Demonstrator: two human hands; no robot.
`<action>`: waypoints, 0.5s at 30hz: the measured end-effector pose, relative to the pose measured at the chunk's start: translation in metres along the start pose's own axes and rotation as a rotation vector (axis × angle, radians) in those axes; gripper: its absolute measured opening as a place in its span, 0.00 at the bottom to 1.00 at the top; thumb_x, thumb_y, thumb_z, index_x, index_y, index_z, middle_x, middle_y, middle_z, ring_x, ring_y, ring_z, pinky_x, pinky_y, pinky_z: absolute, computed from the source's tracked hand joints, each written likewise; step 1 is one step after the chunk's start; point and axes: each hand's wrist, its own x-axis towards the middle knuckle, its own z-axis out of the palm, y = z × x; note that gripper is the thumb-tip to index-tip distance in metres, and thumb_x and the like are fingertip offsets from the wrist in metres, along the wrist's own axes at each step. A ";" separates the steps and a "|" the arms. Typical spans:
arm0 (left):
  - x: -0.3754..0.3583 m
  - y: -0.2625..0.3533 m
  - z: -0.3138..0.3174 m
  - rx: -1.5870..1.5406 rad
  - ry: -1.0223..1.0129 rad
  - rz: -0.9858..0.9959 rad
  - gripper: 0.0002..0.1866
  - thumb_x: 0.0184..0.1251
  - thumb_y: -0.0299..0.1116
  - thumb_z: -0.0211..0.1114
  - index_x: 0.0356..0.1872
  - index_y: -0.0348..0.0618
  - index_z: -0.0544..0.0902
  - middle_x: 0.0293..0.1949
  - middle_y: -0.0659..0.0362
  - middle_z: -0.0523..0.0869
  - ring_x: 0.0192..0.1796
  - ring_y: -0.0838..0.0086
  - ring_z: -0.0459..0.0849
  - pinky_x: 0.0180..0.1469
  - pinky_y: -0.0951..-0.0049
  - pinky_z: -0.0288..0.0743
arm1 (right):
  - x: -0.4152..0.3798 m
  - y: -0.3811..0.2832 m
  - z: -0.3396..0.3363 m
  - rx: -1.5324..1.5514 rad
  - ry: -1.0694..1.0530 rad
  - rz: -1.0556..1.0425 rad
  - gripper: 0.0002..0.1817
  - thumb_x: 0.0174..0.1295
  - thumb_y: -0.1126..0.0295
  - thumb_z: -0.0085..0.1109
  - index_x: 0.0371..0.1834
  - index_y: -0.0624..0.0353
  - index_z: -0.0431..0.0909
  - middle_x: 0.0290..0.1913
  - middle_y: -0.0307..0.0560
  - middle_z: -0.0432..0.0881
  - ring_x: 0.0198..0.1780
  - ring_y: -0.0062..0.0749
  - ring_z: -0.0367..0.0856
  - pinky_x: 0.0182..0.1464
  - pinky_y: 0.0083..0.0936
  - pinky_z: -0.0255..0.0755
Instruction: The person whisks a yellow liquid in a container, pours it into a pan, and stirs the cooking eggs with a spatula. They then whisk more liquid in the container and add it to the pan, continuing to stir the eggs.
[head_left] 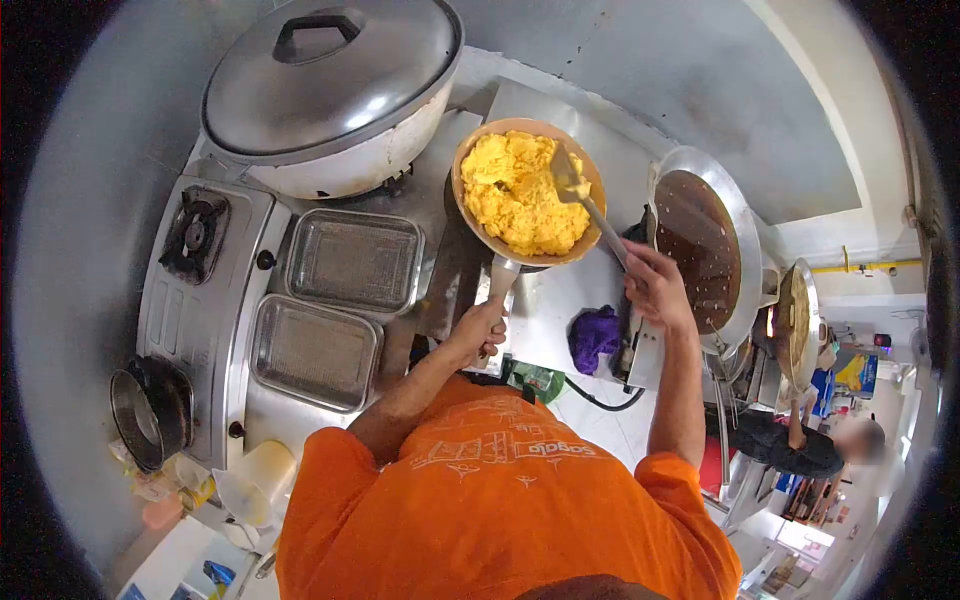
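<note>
A tan frying pan [476,228] full of yellow scrambled egg [520,195] sits at the centre of the head view. My left hand [478,330] is closed round the pan's handle [500,275] just below the rim. My right hand [652,285] grips a metal spatula [590,200] by its shaft. The spatula's blade rests in the egg at the pan's right side. My orange shirt fills the lower middle of the view.
A large lidded pot [330,90] stands on the stove at top left. Two empty metal trays [355,260] [312,350] lie left of the pan. A gas burner [195,235], a small pot [150,410], a perforated skimmer [700,245], a purple cloth [593,335] and another person [810,445] surround me.
</note>
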 end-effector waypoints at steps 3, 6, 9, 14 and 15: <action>0.001 0.000 -0.002 -0.011 -0.023 0.000 0.19 0.71 0.56 0.49 0.35 0.50 0.68 0.20 0.69 0.62 0.18 0.86 0.59 0.18 0.84 0.52 | 0.053 0.007 0.019 -0.740 0.040 -0.511 0.16 0.65 0.66 0.54 0.53 0.58 0.79 0.26 0.47 0.82 0.22 0.29 0.78 0.23 0.25 0.72; 0.006 -0.005 -0.006 0.001 -0.036 0.020 0.19 0.72 0.56 0.49 0.34 0.50 0.68 0.21 0.68 0.64 0.19 0.85 0.60 0.18 0.83 0.53 | 0.088 0.012 0.078 -1.148 0.002 -0.520 0.14 0.59 0.73 0.52 0.45 0.62 0.82 0.36 0.61 0.83 0.40 0.53 0.83 0.45 0.39 0.76; 0.003 -0.004 -0.002 -0.001 0.014 0.013 0.19 0.73 0.55 0.48 0.34 0.50 0.69 0.22 0.67 0.65 0.20 0.84 0.62 0.19 0.82 0.55 | 0.105 0.006 0.103 -1.278 -0.086 -0.315 0.15 0.55 0.77 0.50 0.44 0.60 0.83 0.39 0.63 0.83 0.43 0.54 0.83 0.50 0.40 0.75; -0.008 -0.003 0.003 0.099 0.090 0.194 0.18 0.72 0.50 0.52 0.42 0.44 0.72 0.27 0.63 0.72 0.23 0.78 0.69 0.24 0.77 0.66 | 0.074 -0.062 0.071 -1.282 -0.248 -0.129 0.16 0.55 0.75 0.52 0.44 0.58 0.84 0.41 0.60 0.84 0.44 0.49 0.84 0.48 0.39 0.76; -0.015 -0.002 0.009 0.160 0.152 0.268 0.18 0.72 0.49 0.53 0.44 0.43 0.72 0.29 0.62 0.74 0.26 0.77 0.72 0.27 0.76 0.68 | 0.065 -0.052 0.066 -1.292 -0.220 -0.217 0.13 0.56 0.74 0.51 0.41 0.60 0.84 0.40 0.61 0.84 0.43 0.51 0.84 0.47 0.40 0.76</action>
